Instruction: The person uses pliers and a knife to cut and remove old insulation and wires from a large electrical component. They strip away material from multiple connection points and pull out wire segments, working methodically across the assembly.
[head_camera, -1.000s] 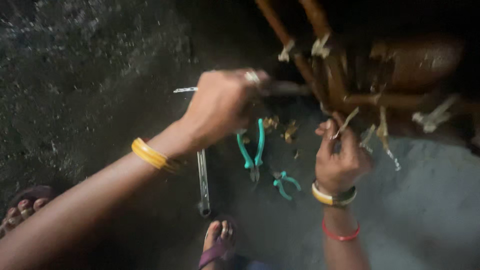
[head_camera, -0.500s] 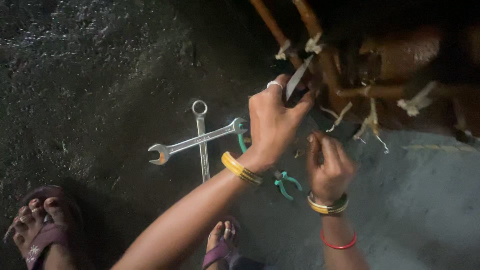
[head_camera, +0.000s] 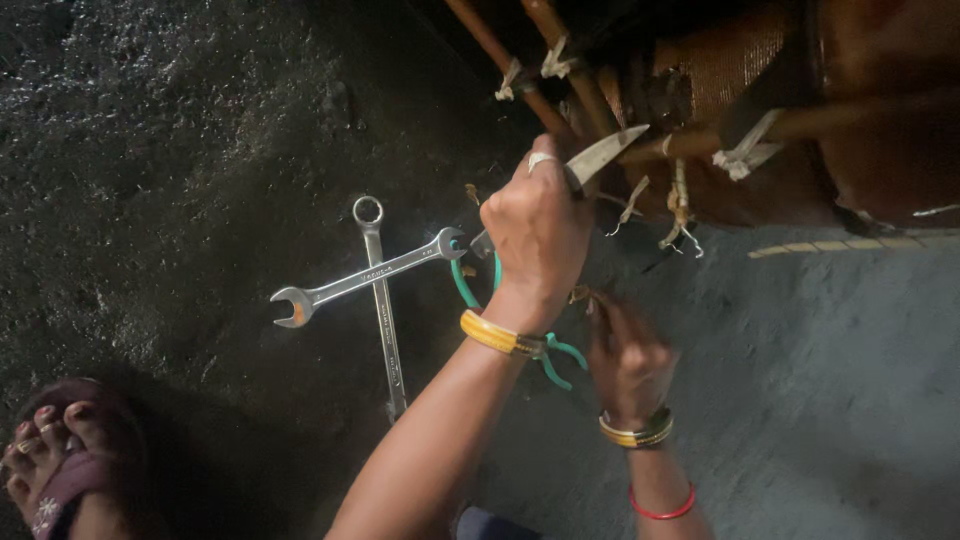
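Left grip (head_camera: 538, 232) closed around our knife (head_camera: 600, 158) at the tied copper pipes (head_camera: 520, 75), right grip (head_camera: 628, 355) curled, hold unclear, crossed wrenches (head_camera: 375, 285) on floor (head_camera: 150, 150).

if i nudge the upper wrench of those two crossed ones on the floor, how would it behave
The upper wrench looks like solid bright metal, so probably rigid and heavy for its size. It rests across the other wrench, so a nudge would likely pivot or rock it. Flat-sided, it should slide on the rough floor, not roll.
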